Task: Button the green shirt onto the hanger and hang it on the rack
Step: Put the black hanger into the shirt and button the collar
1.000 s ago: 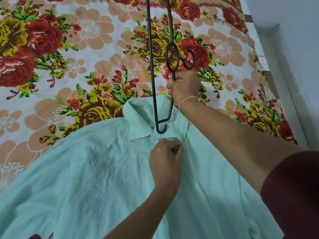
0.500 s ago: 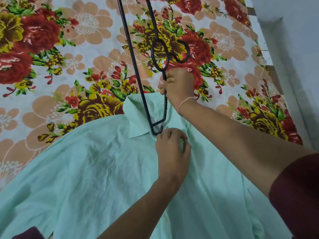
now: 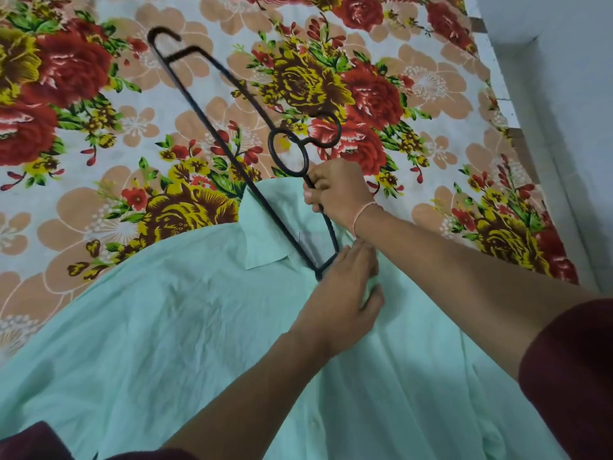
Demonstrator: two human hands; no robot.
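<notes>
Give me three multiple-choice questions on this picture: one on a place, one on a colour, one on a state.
1. The lower end of the hanger is: A at the collar of the green shirt; B on the wall; C at the hem.
2. The hanger is: A white; B black; C red.
3. The right hand: A lies flat; B grips the hanger; C is out of view.
Answers: A, its tip rests by the collar; B, black wire; B, fingers curl round its stem.
</notes>
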